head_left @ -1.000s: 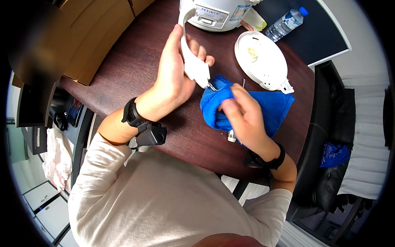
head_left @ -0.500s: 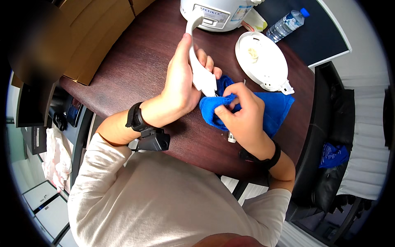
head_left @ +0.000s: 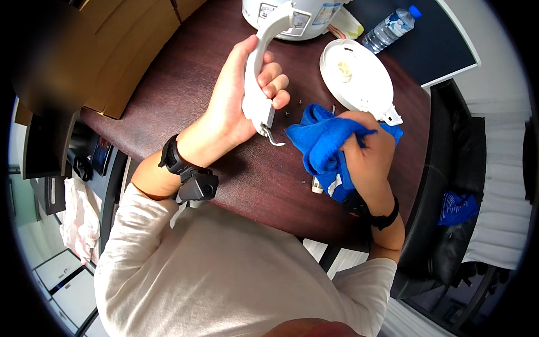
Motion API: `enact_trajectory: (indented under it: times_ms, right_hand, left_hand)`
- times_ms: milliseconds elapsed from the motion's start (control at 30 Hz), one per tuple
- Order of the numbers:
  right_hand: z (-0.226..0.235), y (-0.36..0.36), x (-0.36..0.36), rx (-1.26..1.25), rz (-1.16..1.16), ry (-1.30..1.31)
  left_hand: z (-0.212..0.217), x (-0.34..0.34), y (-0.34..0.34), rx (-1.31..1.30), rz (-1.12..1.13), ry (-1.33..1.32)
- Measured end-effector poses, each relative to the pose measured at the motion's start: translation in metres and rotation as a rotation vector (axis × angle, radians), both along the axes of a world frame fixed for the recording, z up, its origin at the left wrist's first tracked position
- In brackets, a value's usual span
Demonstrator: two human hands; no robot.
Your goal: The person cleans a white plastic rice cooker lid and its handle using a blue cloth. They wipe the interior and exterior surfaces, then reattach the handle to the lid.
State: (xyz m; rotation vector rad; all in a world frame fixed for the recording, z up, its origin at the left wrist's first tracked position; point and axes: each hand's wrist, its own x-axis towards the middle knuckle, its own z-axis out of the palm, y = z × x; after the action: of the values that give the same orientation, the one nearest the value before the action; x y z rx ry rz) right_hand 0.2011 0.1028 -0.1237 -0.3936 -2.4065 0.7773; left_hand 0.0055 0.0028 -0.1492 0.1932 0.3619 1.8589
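Observation:
My left hand [head_left: 229, 106] is closed around a curved white plastic handle [head_left: 259, 105], which is tilted with its upper end leaning toward the cooker. From the handle's lower end sticks a thin bent metal piece [head_left: 273, 138]. My right hand [head_left: 371, 160] pinches a bunched blue cloth [head_left: 321, 141] to the right of the handle, apart from it. Part of the cloth hangs down by my right wrist. A small white part [head_left: 317, 185] pokes out beside the cloth. Tiny screw-like bits [head_left: 287, 114] lie on the table between my hands.
A white rice cooker [head_left: 331, 19] stands at the far side of the brown table [head_left: 174, 84]. Right of it are a white oval lid [head_left: 362, 84] and a water bottle [head_left: 387, 32] lying near a dark board [head_left: 438, 48]. Cardboard boxes [head_left: 126, 50] rise at the left.
The cloth has come away from the handle's lower end and moved right with my right hand, uncovering the bent metal piece. My left hand and the handle have shifted slightly left.

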Motion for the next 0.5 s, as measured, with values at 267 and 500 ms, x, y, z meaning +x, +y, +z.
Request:
enact_trajectory:
  times_ms: [267, 500]
  right_hand:
    - [-0.001, -0.012, -0.008, -0.292, 0.049, 0.186]
    - [-0.019, -0.025, -0.037, -0.279, 0.291, 0.302]
  left_hand:
    - [0.001, 0.01, 0.005, 0.067, -0.07, -0.011]
    - [0.004, 0.027, 0.01, -0.021, -0.061, 0.066]
